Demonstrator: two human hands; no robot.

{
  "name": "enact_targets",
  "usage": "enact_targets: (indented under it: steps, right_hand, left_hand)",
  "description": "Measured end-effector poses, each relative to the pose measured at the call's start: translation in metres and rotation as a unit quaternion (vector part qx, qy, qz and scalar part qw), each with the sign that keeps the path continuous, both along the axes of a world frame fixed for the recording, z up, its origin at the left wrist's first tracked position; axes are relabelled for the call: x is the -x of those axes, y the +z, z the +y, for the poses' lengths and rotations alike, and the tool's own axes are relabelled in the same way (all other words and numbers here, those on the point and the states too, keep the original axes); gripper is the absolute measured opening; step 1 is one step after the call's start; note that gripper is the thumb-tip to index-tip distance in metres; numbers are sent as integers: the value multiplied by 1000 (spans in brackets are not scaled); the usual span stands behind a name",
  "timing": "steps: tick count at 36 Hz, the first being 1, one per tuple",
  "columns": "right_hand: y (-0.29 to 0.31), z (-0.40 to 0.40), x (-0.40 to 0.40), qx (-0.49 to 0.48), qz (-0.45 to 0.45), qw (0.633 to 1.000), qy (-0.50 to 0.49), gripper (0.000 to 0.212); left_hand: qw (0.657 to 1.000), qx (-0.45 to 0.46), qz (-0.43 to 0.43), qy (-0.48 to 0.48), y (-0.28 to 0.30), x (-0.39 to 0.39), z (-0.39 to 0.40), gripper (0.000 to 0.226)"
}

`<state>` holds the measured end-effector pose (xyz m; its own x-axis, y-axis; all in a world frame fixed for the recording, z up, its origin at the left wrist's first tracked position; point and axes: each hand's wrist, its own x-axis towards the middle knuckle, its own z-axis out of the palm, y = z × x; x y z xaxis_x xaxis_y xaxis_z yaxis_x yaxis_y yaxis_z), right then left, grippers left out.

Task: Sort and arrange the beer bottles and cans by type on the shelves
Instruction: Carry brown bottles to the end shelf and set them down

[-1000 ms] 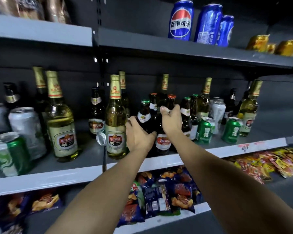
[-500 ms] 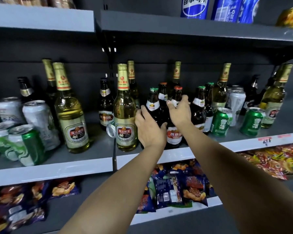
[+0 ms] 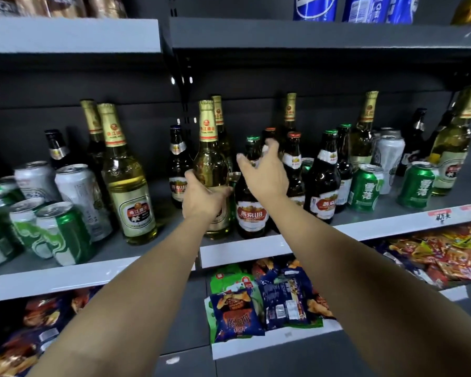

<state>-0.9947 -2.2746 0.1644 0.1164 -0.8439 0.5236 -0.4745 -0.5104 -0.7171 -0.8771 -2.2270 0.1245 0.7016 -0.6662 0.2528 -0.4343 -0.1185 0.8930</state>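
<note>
My left hand (image 3: 201,197) grips the body of a clear gold-foil bottle (image 3: 210,159) standing on the middle shelf (image 3: 242,248). My right hand (image 3: 264,172) hovers with fingers spread just in front of the necks of several dark brown bottles, holding nothing. A brown bottle with a red-and-white label (image 3: 250,213) stands directly below that hand. More brown bottles (image 3: 324,186) stand to its right. Another gold-foil bottle (image 3: 125,180) stands to the left, and further ones (image 3: 454,148) at the far right.
Green and silver cans (image 3: 55,213) crowd the shelf's left end; green cans (image 3: 365,186) and a silver can (image 3: 389,159) sit at the right. Blue cans (image 3: 314,6) stand on the upper shelf. Snack bags (image 3: 269,300) fill the shelf below.
My left hand moved off the brown bottles and took hold of the gold-foil bottle. My right hand let go of the brown bottle's neck and spread its fingers.
</note>
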Motion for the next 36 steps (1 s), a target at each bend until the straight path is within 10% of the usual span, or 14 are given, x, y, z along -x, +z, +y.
enact_targets:
  steps: [7,36]
  right_hand:
    - [-7,-13,-13,-133,-82,985,71,60]
    - [-10,-15,-48,-50,44,998,-3,66]
  left_hand:
    - [999,15,-6,46,0,-22,6,71]
    - [998,34,-21,48,-13,-50,10,90]
